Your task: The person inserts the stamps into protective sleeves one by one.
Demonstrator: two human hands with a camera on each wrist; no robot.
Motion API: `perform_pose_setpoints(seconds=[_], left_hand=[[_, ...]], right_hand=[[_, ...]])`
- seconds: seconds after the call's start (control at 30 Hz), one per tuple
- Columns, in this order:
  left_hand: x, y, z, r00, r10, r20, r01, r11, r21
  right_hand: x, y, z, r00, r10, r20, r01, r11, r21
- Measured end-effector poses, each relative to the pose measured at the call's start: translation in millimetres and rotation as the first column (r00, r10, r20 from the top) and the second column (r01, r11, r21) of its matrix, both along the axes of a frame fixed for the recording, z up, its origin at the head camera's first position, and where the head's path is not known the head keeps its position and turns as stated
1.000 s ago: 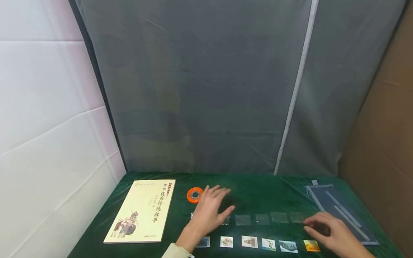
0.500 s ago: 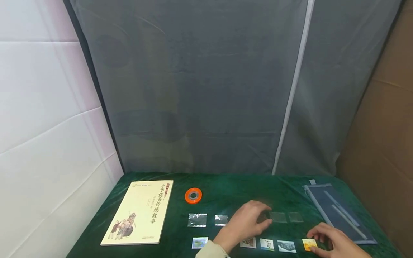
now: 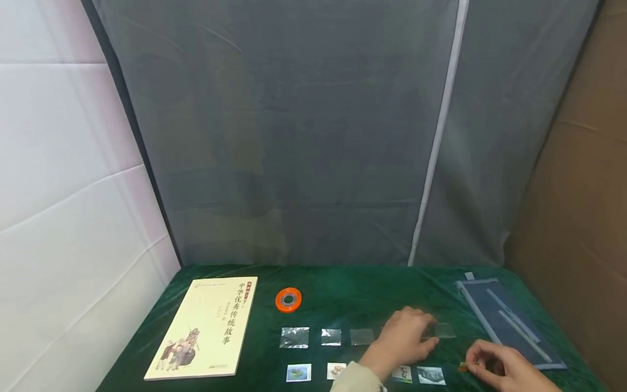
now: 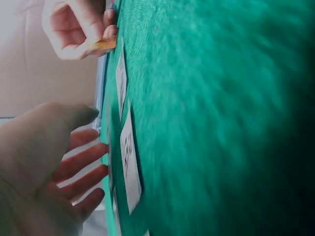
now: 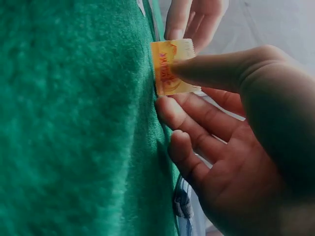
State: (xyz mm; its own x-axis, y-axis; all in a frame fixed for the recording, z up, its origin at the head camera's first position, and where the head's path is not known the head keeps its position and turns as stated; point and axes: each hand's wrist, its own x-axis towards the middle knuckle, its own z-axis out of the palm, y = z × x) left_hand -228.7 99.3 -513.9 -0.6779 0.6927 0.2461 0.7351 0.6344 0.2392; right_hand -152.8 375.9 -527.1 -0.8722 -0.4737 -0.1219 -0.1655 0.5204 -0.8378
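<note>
My right hand [image 3: 504,365] pinches an orange-and-yellow stamp [image 5: 163,66] between thumb and fingers; its toothed edge shows in the right wrist view. My left hand [image 3: 404,337] reaches over a row of small clear sleeves, its fingers loosely bent with nothing held in the left wrist view. A sleeve [image 3: 444,330] lies just past its fingertips, while others are hidden under the hand. Further left are more sleeves, one of them shiny [image 3: 295,337]. In the nearer row lie a blue-green stamp [image 3: 299,372], a pale stamp [image 3: 336,371] and a grey-blue stamp [image 3: 431,375], others partly covered by my left arm.
A cream book [image 3: 203,326] lies at the left of the green cloth [image 3: 343,283]. Behind the sleeves is an orange ring-shaped roll [image 3: 288,300]. A dark blue pouch [image 3: 490,305] with long thin items lies at the right. Grey curtain [image 3: 294,136] closes off the back.
My left hand has moved right along the sleeves, uncovering those at the left. My right hand has come down from the sleeves to the orange stamp, gripped it and tilted it up.
</note>
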Motion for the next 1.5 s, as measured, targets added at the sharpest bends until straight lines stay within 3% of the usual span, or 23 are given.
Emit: perform_pose_setpoints(seconds=[0.27,0.47,0.6,0.73,0.8,0.9,1.03,1.2,1.37,1.5], left_hand=[[-0.2,18.4,-5.1,0.984,0.15,-0.099,-0.151,0.989,-0.002],[-3.8,26.4,-12.1,0.97,0.224,-0.091,-0.225,0.974,-0.003],[-3.8,27.1,-10.7,0.971,0.237,-0.04,-0.237,0.971,0.027],[-2.4,25.5,-9.1,0.975,0.218,-0.045,-0.214,0.974,0.075],[-1.5,23.2,-9.1,0.977,0.207,-0.051,-0.201,0.974,0.11],[-0.1,16.8,-10.1,0.982,0.19,-0.004,-0.186,0.965,0.186],[1.8,2.2,-10.4,0.978,0.15,0.145,-0.191,0.926,0.327],[4.7,-26.1,-8.7,0.941,0.048,0.335,-0.22,0.839,0.498],[7.9,-60.2,-8.5,0.907,0.0,0.422,-0.272,0.764,0.585],[12.1,-90.4,-7.9,0.883,-0.005,0.468,-0.317,0.73,0.605]], right_hand=[[-0.7,-4.6,-3.2,0.997,-0.074,0.001,0.074,0.997,0.008],[-2.3,-8.3,-7.2,0.995,-0.091,-0.038,0.091,0.996,-0.004],[-2.4,-9.4,-6.4,0.993,-0.12,-0.022,0.12,0.993,0.002],[-3.0,-9.2,-4.2,0.99,-0.142,-0.012,0.142,0.99,0.017],[-3.4,-9.8,-2.8,0.987,-0.161,-0.01,0.161,0.987,0.027],[-4.1,-13.2,-0.7,0.978,-0.209,-0.019,0.21,0.977,0.046],[-5.8,-23.7,1.2,0.958,-0.273,-0.093,0.277,0.96,0.033],[-11.9,-48.0,2.7,0.935,-0.323,-0.144,0.322,0.946,-0.027],[-21.9,-81.2,5.0,0.919,-0.347,-0.186,0.338,0.938,-0.077],[-28.7,-109.8,7.0,0.918,-0.35,-0.184,0.333,0.936,-0.118]])
